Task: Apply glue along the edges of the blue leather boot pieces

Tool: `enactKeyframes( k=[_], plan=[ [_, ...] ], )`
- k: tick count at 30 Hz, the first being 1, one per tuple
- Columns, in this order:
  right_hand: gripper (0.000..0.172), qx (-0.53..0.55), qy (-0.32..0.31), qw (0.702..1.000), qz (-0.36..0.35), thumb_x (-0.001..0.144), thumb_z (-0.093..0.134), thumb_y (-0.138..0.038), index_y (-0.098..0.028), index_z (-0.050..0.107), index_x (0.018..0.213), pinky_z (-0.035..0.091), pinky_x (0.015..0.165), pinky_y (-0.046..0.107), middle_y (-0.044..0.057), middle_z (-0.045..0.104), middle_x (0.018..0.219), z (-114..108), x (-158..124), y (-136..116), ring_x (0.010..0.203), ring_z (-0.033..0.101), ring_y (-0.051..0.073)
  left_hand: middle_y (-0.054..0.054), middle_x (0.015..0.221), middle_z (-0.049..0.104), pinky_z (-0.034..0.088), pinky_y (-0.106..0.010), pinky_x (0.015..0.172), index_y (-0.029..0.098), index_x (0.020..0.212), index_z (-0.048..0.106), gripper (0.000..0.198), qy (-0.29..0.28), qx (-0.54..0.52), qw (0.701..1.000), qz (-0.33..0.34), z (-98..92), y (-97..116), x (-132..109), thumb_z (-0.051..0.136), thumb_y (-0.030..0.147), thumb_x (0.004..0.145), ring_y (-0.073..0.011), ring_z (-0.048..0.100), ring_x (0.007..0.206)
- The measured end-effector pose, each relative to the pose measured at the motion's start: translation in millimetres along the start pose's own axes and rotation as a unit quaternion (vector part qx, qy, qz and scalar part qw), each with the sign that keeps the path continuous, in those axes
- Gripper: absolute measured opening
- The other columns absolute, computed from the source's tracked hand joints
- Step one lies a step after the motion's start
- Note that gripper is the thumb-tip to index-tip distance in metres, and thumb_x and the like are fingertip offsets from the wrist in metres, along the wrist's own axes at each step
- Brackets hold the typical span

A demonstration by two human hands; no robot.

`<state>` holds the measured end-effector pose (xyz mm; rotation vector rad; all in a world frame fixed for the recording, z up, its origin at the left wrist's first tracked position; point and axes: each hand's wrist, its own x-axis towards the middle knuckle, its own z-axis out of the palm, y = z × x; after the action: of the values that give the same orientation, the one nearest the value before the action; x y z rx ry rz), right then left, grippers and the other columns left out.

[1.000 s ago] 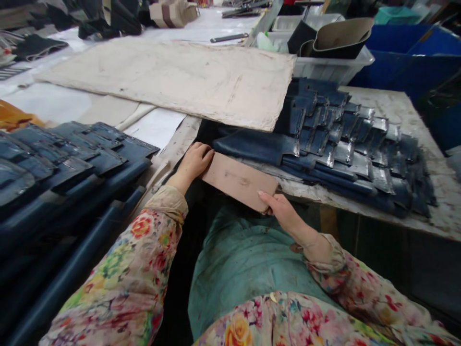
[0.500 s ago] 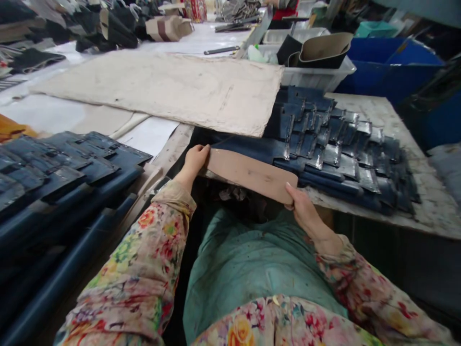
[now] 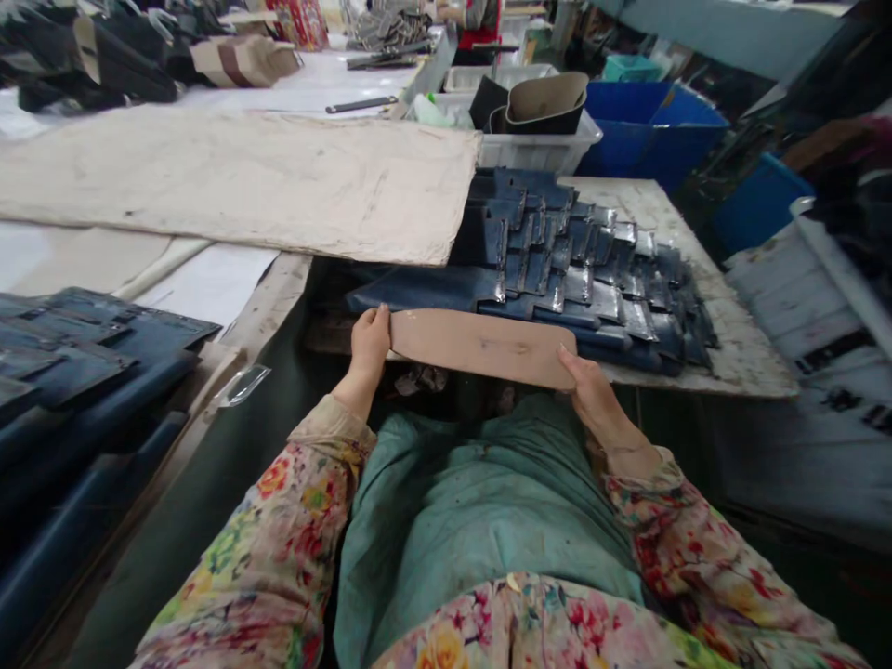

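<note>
A long tan leather-like panel [image 3: 480, 346] is stretched between my two hands above my lap, in front of the table edge. My left hand [image 3: 371, 344] pinches its narrower left end. The rounded right end is gripped by my right hand [image 3: 589, 386], thumb on top and fingers hidden underneath. Just beyond the panel, dark blue pieces [image 3: 432, 286] lie in overlapping rows, with shiny strips [image 3: 603, 299] along their ends.
A large cream sheet [image 3: 279, 181] covers the table to the left. More dark blue pieces [image 3: 104, 325] lie at left. A white bin [image 3: 585, 139] with rolled pieces [image 3: 547, 98] and blue bins [image 3: 627, 116] stand behind. A pale board [image 3: 739, 358] extends right.
The view has turned to the right, so the surroundings shift left. The panel has become more level, its left end lower, with both hands still holding it.
</note>
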<state>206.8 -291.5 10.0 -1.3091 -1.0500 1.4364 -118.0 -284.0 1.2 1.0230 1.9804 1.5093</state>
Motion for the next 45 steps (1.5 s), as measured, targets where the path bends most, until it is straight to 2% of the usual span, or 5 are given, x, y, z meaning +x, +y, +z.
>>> enactKeyframes(
  k=[11,18,26,34,45],
  plan=[
    [0.047,0.061,-0.011,0.998,0.021,0.059,0.072,-0.059,-0.015,0.069,0.076,0.049,0.058,0.028,0.005,0.071,0.072,-15,-2,-1,0.067,0.065,0.02,0.004,0.055,0.039,0.029,-0.021,0.049,0.018,0.058,0.044,0.034,-0.041,-0.053,0.998,-0.004,24.8,12,1,0.049,0.047,0.077,-0.0091,0.036,0.054],
    [0.048,0.05,0.0,0.998,0.039,0.062,0.068,-0.061,-0.014,0.062,0.062,0.024,0.038,0.022,0.0,0.056,0.049,-23,3,2,0.041,0.041,0.009,0.001,0.06,0.053,0.033,-0.021,0.051,0.016,0.067,0.06,0.036,-0.093,-0.062,0.993,-0.027,22.3,26,6,0.062,0.053,0.064,-0.0112,0.046,0.058],
    [0.046,0.03,0.026,0.999,0.021,0.06,0.068,-0.059,-0.014,0.066,0.07,0.028,0.04,0.023,0.001,0.059,0.055,-25,11,5,0.048,0.048,0.013,-0.001,0.067,0.06,0.04,-0.023,0.054,0.017,0.083,0.062,0.046,-0.103,-0.103,0.987,-0.069,13.9,25,-8,0.067,0.055,0.058,-0.0141,0.055,0.062],
    [0.046,0.018,0.03,0.999,0.01,0.062,0.066,-0.062,-0.016,0.059,0.059,0.026,0.038,0.024,0.0,0.053,0.047,-16,2,8,0.042,0.043,0.012,-0.001,0.071,0.059,0.041,-0.023,0.055,0.02,0.076,0.06,0.032,-0.047,-0.161,0.981,-0.096,46.0,17,13,0.062,0.051,0.068,-0.0125,0.055,0.065],
    [0.048,0.002,0.069,0.998,0.01,0.066,0.065,-0.06,-0.012,0.07,0.07,0.031,0.039,0.025,0.005,0.064,0.058,-43,5,15,0.047,0.052,0.015,-0.002,0.078,0.062,0.041,-0.022,0.055,0.017,0.093,0.063,0.035,-0.14,-0.257,0.944,-0.154,54.0,28,6,0.073,0.036,0.066,-0.0115,0.056,0.063]
  ],
)
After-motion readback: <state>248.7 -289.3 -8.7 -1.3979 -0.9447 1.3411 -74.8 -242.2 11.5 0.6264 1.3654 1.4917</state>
